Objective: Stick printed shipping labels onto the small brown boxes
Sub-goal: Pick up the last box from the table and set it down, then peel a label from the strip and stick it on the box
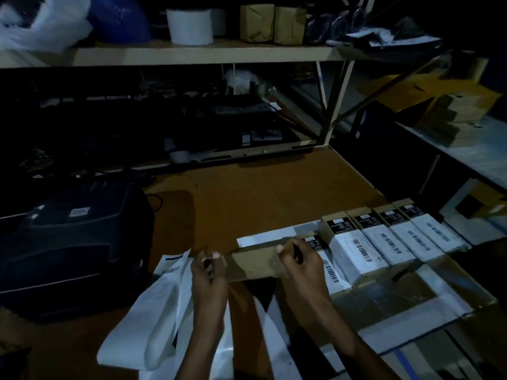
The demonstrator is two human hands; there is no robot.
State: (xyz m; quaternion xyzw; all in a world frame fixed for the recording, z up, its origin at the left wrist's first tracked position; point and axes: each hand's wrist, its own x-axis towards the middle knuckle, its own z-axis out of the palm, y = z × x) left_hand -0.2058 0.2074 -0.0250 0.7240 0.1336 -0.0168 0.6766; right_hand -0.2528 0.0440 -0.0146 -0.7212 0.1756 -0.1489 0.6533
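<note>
A small brown box [253,263] is held just above the counter [247,193], beside the row of labelled boxes [384,242]. It is judged light, stiff cardboard, best taken by its short ends. It is gripped so: the left hand [208,272] pinches one end, and the right hand [300,263] is curled over the other.
</note>
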